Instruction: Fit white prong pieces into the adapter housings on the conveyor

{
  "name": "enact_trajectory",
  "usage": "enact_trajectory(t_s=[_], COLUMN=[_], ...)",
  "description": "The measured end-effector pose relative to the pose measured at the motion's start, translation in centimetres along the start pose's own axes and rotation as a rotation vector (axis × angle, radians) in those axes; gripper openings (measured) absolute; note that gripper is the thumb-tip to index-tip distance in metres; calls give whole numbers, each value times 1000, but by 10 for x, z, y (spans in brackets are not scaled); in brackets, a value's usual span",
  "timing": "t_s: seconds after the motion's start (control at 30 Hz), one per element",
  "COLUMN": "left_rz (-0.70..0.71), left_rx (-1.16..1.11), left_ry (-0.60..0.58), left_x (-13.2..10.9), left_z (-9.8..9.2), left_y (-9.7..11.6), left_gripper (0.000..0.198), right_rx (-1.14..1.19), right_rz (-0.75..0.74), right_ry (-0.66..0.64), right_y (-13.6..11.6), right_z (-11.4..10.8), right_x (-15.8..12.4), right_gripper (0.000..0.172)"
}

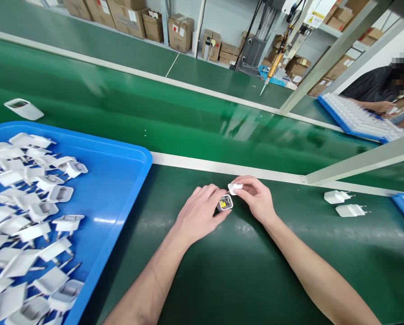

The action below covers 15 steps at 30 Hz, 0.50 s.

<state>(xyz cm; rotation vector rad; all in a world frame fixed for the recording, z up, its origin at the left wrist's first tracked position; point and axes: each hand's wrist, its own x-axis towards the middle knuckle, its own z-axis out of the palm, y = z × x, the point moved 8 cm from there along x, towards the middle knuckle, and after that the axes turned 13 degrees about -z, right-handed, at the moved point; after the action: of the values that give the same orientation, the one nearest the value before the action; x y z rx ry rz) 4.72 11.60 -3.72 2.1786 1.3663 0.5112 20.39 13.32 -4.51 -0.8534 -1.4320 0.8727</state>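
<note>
**Parts Held to the Right of the Blue Tray (112,176)**

The dark green surface (249,280) extends right from the blue tray. The green belt (188,122) runs behind the tray. The tray carries a heap of white plug pieces (29,194), many with metal pins exposed.

Both hands are positioned right of the tray, above the surface. The left hand (202,212), nearer the tray, is closed around a housing, with fingers over the top and thumb below. The right hand (256,198), farther from the tray, is pinched between thumb and forefinger on a cover.

Two white plugs (353,210) lie far right of the tray. One white shell (29,111) lies behind the tray, on the belt.

The housing (225,203) is right of the tray; its open end exposes a yellow component (223,204). The small white cover (235,188) is just beside the housing; contact between them cannot be determined.
</note>
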Motion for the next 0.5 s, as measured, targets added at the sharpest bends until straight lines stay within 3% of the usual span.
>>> enact_trajectory(t_s=[0.17, 0.37, 0.5], left_rz=[-43, -109, -53], left_rx=[80, 112, 100], left_ry=[75, 34, -10], left_x=[0, -1, -3], left_z=[2, 3, 3], left_y=[-3, -1, 2], left_gripper=[31, 46, 17], right_rx=[-87, -8, 53], right_rz=[-25, 156, 176], right_ry=[68, 112, 85], right_y=[0, 18, 21], right_z=[-9, -12, -10], right_x=[0, -8, -9], right_gripper=[15, 24, 27])
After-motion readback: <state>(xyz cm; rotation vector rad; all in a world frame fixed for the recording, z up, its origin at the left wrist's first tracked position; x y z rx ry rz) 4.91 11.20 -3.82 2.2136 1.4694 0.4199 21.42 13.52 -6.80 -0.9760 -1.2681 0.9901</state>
